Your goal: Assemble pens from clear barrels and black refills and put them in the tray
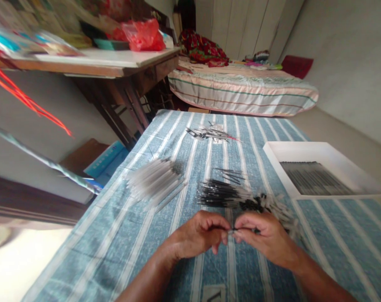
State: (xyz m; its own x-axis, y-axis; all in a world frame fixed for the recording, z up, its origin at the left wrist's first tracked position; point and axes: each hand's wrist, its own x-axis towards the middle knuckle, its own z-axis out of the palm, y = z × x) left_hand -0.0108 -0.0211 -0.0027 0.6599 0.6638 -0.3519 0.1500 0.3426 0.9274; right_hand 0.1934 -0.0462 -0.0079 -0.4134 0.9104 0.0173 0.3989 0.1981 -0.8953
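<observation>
My left hand (206, 233) and my right hand (261, 233) meet over the table's near side, both with fingers pinched. Between the fingertips is a small, thin, dark-and-grey piece, mostly hidden and too blurred to name. Just beyond them lies a pile of slim black sticks with pale ends, like pen refills (220, 193). Against my right hand's far side spreads a heap of short whitish and black pieces (280, 209). Farther left is a stack of translucent whitish tubes (155, 180), like pen barrels.
A white open box (306, 152) at right holds a row of dark, thin pens (316, 178). Loose thin pieces (211, 132) lie at the far end of the striped tablecloth (115, 247). A cluttered desk (115, 63) stands left; a bed (240, 88) is behind.
</observation>
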